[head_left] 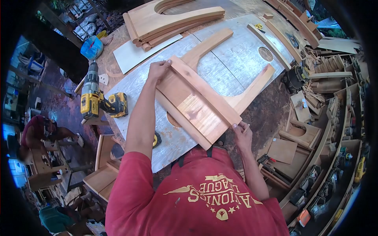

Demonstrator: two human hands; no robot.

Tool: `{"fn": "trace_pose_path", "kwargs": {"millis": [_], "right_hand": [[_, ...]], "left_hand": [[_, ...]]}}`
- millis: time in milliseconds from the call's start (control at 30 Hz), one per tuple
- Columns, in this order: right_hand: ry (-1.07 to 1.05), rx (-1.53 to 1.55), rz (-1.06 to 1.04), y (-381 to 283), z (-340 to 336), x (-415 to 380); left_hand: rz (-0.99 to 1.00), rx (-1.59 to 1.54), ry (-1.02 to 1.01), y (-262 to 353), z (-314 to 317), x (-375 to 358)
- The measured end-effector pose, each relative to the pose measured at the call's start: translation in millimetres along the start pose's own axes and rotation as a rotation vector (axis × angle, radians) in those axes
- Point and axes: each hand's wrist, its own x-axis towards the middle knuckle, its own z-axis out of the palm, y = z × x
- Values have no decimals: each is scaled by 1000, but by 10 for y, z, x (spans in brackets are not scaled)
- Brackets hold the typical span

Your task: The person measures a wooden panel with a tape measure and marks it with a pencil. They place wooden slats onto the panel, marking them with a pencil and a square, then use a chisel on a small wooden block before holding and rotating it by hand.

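Observation:
A long wooden rail [204, 89] lies at a slant across a wooden panel [193, 112] on the metal-topped table. My left hand [159, 70] is closed around the rail's far left end. At the near right end, my right hand [242, 135] grips the same rail between thumb and fingers. From beyond the rail, two curved wooden arms [252, 89] reach away from me. Whether they are joined to the panel is hidden by the rail. A second wooden strip [183, 118] runs along the panel's near edge.
A yellow cordless drill [91, 94] stands at the table's left edge. Stacked curved wooden pieces [173, 21] lie at the back. Loose strips [269, 46] rest on the right. Shelves [328, 157] with tools and offcuts flank me. Another person [37, 137] sits at far left.

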Motion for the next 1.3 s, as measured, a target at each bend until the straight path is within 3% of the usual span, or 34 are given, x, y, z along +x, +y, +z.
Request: {"fn": "trace_pose_path", "kwargs": {"millis": [467, 567, 1300], "right_hand": [[-11, -6, -14, 52, -23, 23], [-1, -12, -16, 37, -15, -6], [-8, -103, 36, -147, -5, -63]], "left_hand": [[69, 68, 33, -45, 5, 40], [1, 20, 4, 32, -4, -25], [6, 25, 7, 39, -13, -4]]}}
